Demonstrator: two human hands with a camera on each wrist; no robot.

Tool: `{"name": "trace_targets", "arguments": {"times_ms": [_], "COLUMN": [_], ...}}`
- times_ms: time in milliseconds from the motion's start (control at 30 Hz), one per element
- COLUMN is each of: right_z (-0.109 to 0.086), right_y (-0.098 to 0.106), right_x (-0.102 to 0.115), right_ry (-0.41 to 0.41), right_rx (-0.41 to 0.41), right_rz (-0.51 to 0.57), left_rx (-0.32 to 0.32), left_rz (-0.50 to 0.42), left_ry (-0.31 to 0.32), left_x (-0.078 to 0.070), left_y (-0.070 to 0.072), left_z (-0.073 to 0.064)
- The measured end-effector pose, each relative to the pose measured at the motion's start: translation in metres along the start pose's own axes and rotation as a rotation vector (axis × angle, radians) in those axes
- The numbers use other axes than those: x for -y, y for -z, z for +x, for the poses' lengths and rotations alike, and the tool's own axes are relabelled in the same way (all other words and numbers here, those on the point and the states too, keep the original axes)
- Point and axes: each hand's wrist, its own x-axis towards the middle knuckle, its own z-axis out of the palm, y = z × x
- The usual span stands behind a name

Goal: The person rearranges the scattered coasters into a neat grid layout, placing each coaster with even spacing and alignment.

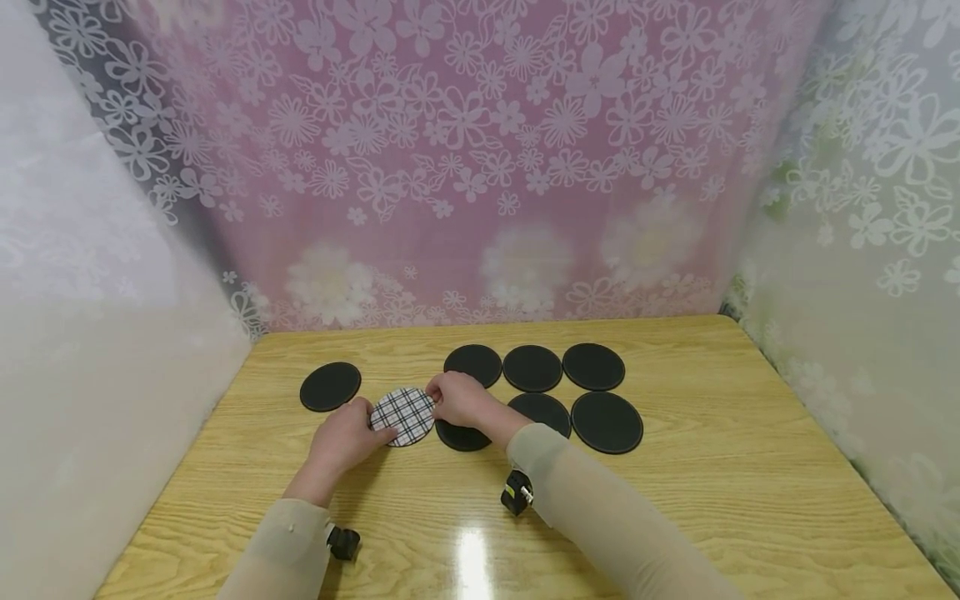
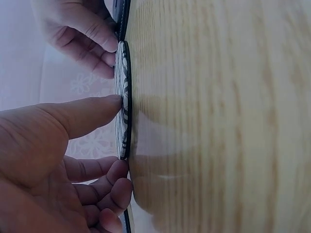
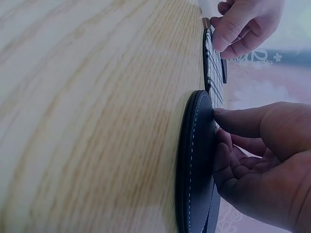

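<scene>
A round coaster with a black-and-white plaid face lies between the two hands in the head view. My left hand holds its left side, thumb on the plaid face and curled fingers at the rim. On the opposite side my right hand has thumb and curled fingertips at the coaster's right edge, above a black coaster that the hand and wrist partly cover. In the left wrist view the plaid coaster appears edge-on, with its dark underside close to the wood.
Several black round coasters stand in two rows to the right, among them a front right one and a back right one. Another black coaster lies alone at left. Flowered curtains enclose the wooden table at back and sides.
</scene>
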Motion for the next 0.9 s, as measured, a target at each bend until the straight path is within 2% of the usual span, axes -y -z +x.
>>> {"name": "trace_targets", "arguments": {"times_ms": [67, 133, 233, 300, 400, 500, 700, 900], "right_z": [0.000, 0.000, 0.001, 0.000, -0.001, -0.001, 0.003, 0.015], "right_y": [0.000, 0.001, 0.001, 0.002, 0.003, 0.006, 0.007, -0.002], "right_x": [0.001, 0.002, 0.003, 0.004, 0.006, 0.011, 0.026, 0.038], "right_ry": [-0.003, -0.005, -0.005, -0.003, 0.003, 0.026, 0.017, -0.029], "right_rx": [0.002, 0.001, 0.001, 0.004, 0.008, 0.002, -0.060, -0.129], "right_rz": [0.001, 0.000, -0.018, -0.037, -0.068, -0.110, -0.194, -0.165], "left_rx": [-0.004, -0.016, -0.016, -0.011, 0.010, 0.004, -0.070, -0.099], "left_rz": [0.004, 0.016, 0.007, -0.001, -0.008, 0.011, 0.062, 0.092], "left_ry": [-0.009, -0.021, -0.021, -0.016, 0.001, 0.024, 0.029, 0.044], "left_x": [0.007, 0.021, 0.023, 0.018, -0.003, -0.009, -0.004, 0.006], "left_y": [-0.005, -0.015, -0.016, -0.012, 0.004, 0.013, 0.021, 0.032], "left_z": [0.005, 0.015, 0.017, 0.014, -0.002, -0.009, -0.010, -0.005]}}
